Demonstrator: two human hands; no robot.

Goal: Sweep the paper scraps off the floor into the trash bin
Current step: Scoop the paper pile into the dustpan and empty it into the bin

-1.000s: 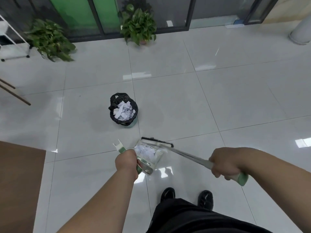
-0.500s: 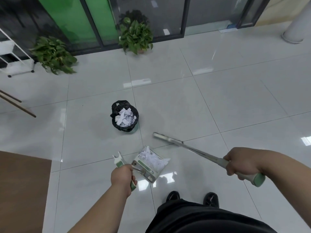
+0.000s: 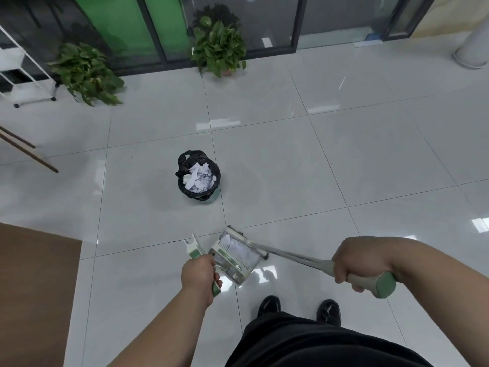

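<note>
The left hand [image 3: 199,271] grips the white-and-green plastic dustpan [image 3: 234,256] with white paper scraps [image 3: 235,246]; the right hand [image 3: 357,263] grips the broom [image 3: 291,256]. The black-lined trash bin [image 3: 198,176] stands beyond.

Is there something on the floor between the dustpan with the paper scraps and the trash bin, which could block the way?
Nothing visible stands on the floor tiles between the dustpan and the trash bin. Only the broom head lies against the pan's far edge, close to that path.
</note>
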